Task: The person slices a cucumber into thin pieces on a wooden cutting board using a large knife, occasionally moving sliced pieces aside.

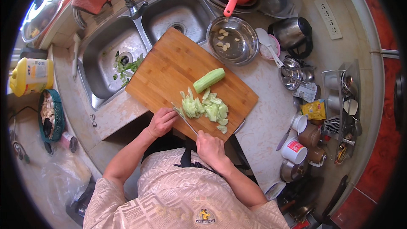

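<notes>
My right hand (210,148) grips the handle of a kitchen knife (190,125), seen nearly edge-on at the near side of a wooden cutting board (165,66). The fingertips of my left hand (162,122) are bunched at the blade near its tip, where a bit of pale green vegetable clings. Whether they pinch the blade or only touch it is unclear. Beyond the knife lies a pile of pale green slices (213,108). A peeled length of cucumber or similar gourd (209,80) rests behind the pile.
The board overlaps a double steel sink (95,60) with green peelings (127,66) in its left basin. A steel bowl (233,51) with garlic cloves stands behind the board. Jars, a white tub (294,150) and an electric kettle (291,33) line the right. A teal basket (58,114) sits left.
</notes>
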Tool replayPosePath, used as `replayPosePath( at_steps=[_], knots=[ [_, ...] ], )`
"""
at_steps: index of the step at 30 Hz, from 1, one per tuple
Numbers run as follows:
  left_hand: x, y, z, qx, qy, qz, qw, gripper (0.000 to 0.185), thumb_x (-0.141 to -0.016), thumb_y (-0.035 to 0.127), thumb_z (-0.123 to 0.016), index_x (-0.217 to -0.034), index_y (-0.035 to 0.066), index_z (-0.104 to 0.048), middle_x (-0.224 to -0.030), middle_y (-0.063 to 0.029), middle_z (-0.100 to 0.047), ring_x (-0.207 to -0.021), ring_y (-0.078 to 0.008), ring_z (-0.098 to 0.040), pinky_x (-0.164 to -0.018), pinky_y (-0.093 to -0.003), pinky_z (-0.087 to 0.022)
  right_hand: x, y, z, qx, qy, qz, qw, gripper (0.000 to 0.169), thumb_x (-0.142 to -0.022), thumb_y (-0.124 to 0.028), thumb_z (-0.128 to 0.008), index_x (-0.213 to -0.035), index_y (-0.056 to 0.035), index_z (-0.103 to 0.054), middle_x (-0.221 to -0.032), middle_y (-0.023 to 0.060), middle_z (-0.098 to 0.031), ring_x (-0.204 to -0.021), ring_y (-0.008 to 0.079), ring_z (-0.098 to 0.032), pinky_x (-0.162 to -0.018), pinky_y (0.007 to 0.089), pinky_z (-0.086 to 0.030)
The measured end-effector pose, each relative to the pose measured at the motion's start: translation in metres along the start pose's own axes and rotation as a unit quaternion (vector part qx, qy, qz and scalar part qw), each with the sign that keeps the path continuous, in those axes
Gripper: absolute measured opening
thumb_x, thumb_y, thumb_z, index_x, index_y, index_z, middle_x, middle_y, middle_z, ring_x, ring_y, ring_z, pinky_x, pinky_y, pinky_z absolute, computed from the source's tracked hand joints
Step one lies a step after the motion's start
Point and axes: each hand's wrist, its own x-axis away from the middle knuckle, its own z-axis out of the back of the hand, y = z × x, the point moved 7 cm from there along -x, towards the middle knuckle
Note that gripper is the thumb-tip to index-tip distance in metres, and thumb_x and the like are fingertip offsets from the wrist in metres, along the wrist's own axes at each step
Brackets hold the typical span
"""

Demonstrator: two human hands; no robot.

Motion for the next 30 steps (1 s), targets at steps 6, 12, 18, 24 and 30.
replayPosePath(
  at_steps=[6,12,18,24,30],
  knots=[
    [0.001,-0.001,0.001,0.000,0.000,0.003,1.000,0.025,-0.074,-0.001,-0.071,-0.099,-0.001,-0.074,-0.107,-0.0124,-0.071,-0.098,-0.0326,-0.068,-0.082,-0.0421,-0.056,0.002,-0.005,0.000,-0.007,-0.002,0.009,1.000,0.012,-0.098,-0.016,-0.056,-0.098,-0.0039,-0.057,-0.084,0.0191,-0.069,-0.075,0.0437,-0.071,-0.067,0.0575,-0.055],
    [0.002,-0.002,0.000,0.008,-0.003,0.008,1.000,0.026,-0.075,0.001,-0.071,-0.101,0.000,-0.073,-0.108,-0.0126,-0.070,-0.098,-0.0330,-0.067,-0.082,-0.0430,-0.055,-0.007,0.000,-0.011,-0.014,-0.006,0.006,1.000,0.013,-0.099,-0.016,-0.055,-0.098,-0.0034,-0.058,-0.083,0.0201,-0.070,-0.075,0.0448,-0.070,-0.067,0.0578,-0.054],
    [0.001,0.000,0.001,-0.018,0.008,0.013,1.000,0.027,-0.075,0.002,-0.072,-0.101,0.001,-0.073,-0.108,-0.0120,-0.070,-0.098,-0.0316,-0.066,-0.082,-0.0436,-0.051,-0.006,0.005,-0.005,-0.053,0.021,-0.007,0.998,0.015,-0.100,-0.018,-0.055,-0.097,-0.0034,-0.058,-0.083,0.0200,-0.070,-0.075,0.0458,-0.070,-0.067,0.0590,-0.054],
    [0.000,-0.003,0.001,-0.027,0.004,0.014,1.000,0.027,-0.073,0.003,-0.073,-0.100,0.002,-0.073,-0.107,-0.0108,-0.070,-0.099,-0.0298,-0.066,-0.082,-0.0424,-0.051,0.004,-0.006,0.004,-0.019,0.019,0.008,1.000,0.015,-0.099,-0.018,-0.056,-0.095,-0.0036,-0.058,-0.083,0.0199,-0.069,-0.074,0.0453,-0.070,-0.066,0.0578,-0.054],
    [-0.002,-0.003,0.001,-0.038,0.002,0.019,0.999,0.025,-0.073,0.003,-0.074,-0.098,0.003,-0.074,-0.106,-0.0097,-0.070,-0.098,-0.0284,-0.067,-0.081,-0.0405,-0.051,0.005,-0.004,-0.001,-0.011,0.012,0.005,1.000,0.015,-0.099,-0.017,-0.056,-0.095,-0.0033,-0.058,-0.083,0.0200,-0.070,-0.073,0.0444,-0.070,-0.066,0.0570,-0.055]
  ],
)
